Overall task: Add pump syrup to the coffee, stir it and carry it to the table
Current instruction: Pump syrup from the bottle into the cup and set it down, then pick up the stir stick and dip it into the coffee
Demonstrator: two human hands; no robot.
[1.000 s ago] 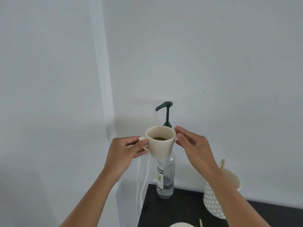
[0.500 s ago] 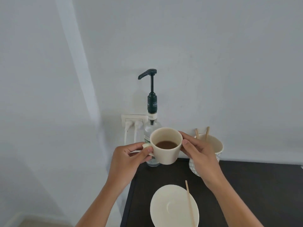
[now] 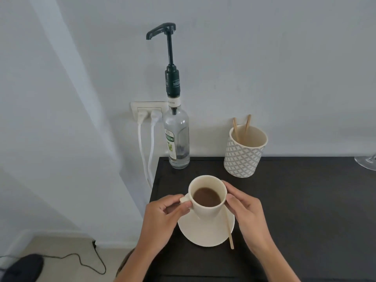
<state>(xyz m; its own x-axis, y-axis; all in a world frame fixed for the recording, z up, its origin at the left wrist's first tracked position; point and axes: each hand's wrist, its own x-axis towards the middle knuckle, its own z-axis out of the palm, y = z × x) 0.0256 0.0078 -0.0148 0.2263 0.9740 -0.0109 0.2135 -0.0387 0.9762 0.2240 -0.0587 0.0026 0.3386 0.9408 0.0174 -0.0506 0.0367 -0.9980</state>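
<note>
A cream cup (image 3: pixel 207 209) with dark coffee in it is held just over a cream saucer (image 3: pixel 203 231) on the black table (image 3: pixel 295 200). My left hand (image 3: pixel 162 218) pinches the cup's handle. My right hand (image 3: pixel 247 212) steadies the cup's right side with its fingertips. A wooden stirrer (image 3: pixel 228 228) lies across the saucer's right part. Behind, at the table's back left corner, stands a clear syrup bottle (image 3: pixel 177 139) with a dark green pump (image 3: pixel 167 47), its spout pointing left.
A patterned paper cup (image 3: pixel 244 153) holding two wooden stirrers stands at the back right of the bottle. The foot of a glass (image 3: pixel 367 161) shows at the right edge. A wall socket (image 3: pixel 147 110) with two white cables is left of the bottle. Floor lies left of the table.
Both hands have brought the cup down and toward me, from up by the pump spout to just over the saucer. The view has tilted downward.
</note>
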